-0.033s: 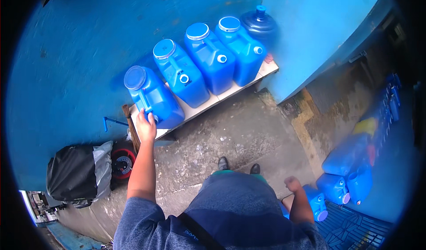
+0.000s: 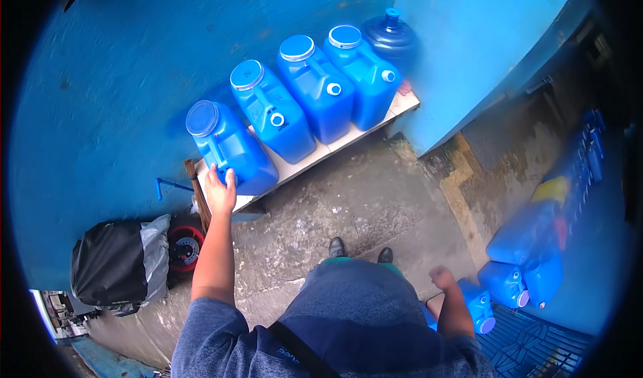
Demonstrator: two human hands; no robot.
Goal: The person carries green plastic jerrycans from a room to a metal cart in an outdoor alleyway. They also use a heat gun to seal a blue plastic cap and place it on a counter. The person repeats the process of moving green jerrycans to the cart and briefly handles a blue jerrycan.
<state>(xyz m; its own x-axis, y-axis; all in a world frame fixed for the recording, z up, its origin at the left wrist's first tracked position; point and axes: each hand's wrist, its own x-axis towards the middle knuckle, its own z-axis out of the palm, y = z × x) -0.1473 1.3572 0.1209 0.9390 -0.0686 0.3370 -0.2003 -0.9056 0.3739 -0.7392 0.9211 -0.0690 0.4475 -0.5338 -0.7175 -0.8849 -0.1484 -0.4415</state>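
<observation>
My left hand reaches out to the nearest of several blue jugs. Thumb and fingers are spread apart against the front of that jug, by the lower end of its handle. The small spout cap there is hidden by the hand. This jug stands upright with a wide round lid on top. My right hand is curled closed near my right side, with nothing seen in it.
More blue jugs stand along a white-topped bench, with a round water bottle at the far end. A broom leans by the bench. A dark cover lies left. Further jugs sit right, near a blue slatted pallet.
My left hand has shifted very slightly and hides the white spout cap that showed beside the thumb before. My right hand keeps its place.
</observation>
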